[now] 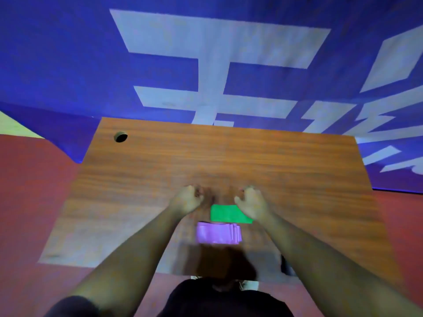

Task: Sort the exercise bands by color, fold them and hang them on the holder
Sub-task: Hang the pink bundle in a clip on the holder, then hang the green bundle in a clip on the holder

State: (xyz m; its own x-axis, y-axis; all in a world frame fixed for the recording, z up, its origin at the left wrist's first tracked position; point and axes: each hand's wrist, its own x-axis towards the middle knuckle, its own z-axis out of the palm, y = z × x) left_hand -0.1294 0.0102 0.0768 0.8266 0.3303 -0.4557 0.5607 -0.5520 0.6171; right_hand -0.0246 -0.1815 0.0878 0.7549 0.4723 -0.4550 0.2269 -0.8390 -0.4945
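Head view. A blue banner with pale lettering hangs behind a wood-grain desk, which stands on a red floor.

Both forearms reach out over the desk. The left hand and the right hand are near each other with fingers curled into loose fists. We see no band in either hand, though motion blur smears the fingertips.

The purple band lies folded flat on the near middle of the desk, its layers slightly stepped at the right end. The green band lies folded just beyond it, apart by a thin strip of wood, and the heel of the right hand covers its right corner. A round cable hole marks the far left corner. The holder is not in view.

We judge folding to be finished for these two colours, with hanging yet to come. To do that step well:
- We square the purple band's stepped edges first.
- We pinch each band across all its layers at the fold, since such elastic sheet tends to spring open.
- We lift one colour at a time so the sorted bands stay separate.
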